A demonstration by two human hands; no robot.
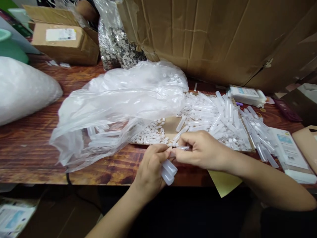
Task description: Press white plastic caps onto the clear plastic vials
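Left grip (150, 165) around translucent tubes (170, 168), inner ends hidden.

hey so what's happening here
Someone is working bare-handed at the front edge of a brown wood-grained table. The left hand grips translucent white plastic tubes; the right hand pinches a small clear plastic piece beside it. Behind the hands, similar loose tubes and small white plastic parts lie heaped on brown cardboard, with a crumpled translucent plastic bag at the left.

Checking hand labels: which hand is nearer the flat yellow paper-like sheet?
Right. Right hand: up-left of the sheet in the picture, wrist overlapping it. Left hand: farther left.
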